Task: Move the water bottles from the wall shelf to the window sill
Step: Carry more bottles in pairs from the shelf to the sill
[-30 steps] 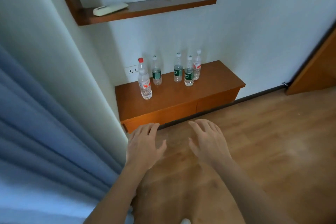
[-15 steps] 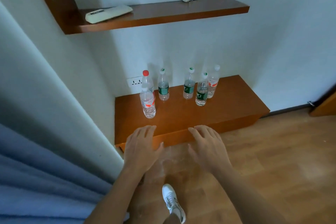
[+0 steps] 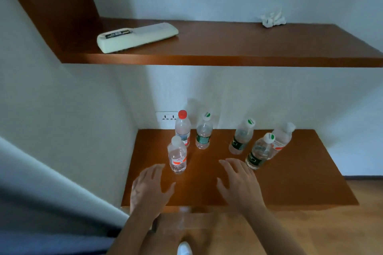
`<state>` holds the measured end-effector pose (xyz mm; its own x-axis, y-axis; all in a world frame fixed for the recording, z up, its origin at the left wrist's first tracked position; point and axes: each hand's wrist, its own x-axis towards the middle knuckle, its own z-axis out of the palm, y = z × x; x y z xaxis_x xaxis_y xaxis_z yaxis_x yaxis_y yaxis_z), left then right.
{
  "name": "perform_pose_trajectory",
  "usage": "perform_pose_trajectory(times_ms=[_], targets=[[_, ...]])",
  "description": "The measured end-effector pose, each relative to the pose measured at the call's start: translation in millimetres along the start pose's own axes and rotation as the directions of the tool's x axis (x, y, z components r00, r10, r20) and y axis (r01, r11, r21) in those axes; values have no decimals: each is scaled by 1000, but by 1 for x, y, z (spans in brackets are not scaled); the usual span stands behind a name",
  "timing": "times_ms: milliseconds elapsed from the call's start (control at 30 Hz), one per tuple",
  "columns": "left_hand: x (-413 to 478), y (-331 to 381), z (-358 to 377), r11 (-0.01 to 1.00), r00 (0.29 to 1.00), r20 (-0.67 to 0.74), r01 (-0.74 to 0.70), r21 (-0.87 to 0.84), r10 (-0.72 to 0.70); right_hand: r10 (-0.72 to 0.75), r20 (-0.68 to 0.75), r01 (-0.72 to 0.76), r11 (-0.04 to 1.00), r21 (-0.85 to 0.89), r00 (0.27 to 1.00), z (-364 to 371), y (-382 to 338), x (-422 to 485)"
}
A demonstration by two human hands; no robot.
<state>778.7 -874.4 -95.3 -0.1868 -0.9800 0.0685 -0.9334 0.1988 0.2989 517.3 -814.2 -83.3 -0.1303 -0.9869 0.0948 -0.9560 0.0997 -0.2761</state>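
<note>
Several clear water bottles stand on the low wooden shelf (image 3: 300, 182). Nearest on the left is a red-labelled bottle (image 3: 177, 156), behind it a red-capped bottle (image 3: 182, 128) and a green-labelled bottle (image 3: 204, 132). To the right stand a green-labelled bottle (image 3: 241, 137), another green-labelled one (image 3: 259, 152) and a red-labelled one (image 3: 280, 139). My left hand (image 3: 149, 188) hovers open, palm down, just left of and below the nearest bottle. My right hand (image 3: 238, 184) hovers open over the shelf's front, left of the right-hand bottles. Neither hand touches a bottle.
An upper wooden shelf (image 3: 228, 56) holds a white remote control (image 3: 136, 36) and a crumpled white tissue (image 3: 272, 18). A wall socket (image 3: 166, 117) sits behind the bottles. A blue curtain (image 3: 41, 234) hangs at the lower left. Wooden floor (image 3: 331, 230) and a white shoe (image 3: 184, 249) lie below.
The view has come much closer to the shelves. Both open hands now hover over the low shelf's front instead of over the floor.
</note>
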Motion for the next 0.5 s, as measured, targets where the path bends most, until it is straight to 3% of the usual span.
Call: perform_pose_trajectory(times_ms=[300, 500], targets=[[45, 7, 26, 970, 979, 18, 204, -132, -203, 53, 131, -79, 977, 196, 990, 28, 26, 77], [67, 12, 54, 936, 962, -32, 255, -243, -271, 195, 277, -294, 877, 380, 941, 52, 24, 141]])
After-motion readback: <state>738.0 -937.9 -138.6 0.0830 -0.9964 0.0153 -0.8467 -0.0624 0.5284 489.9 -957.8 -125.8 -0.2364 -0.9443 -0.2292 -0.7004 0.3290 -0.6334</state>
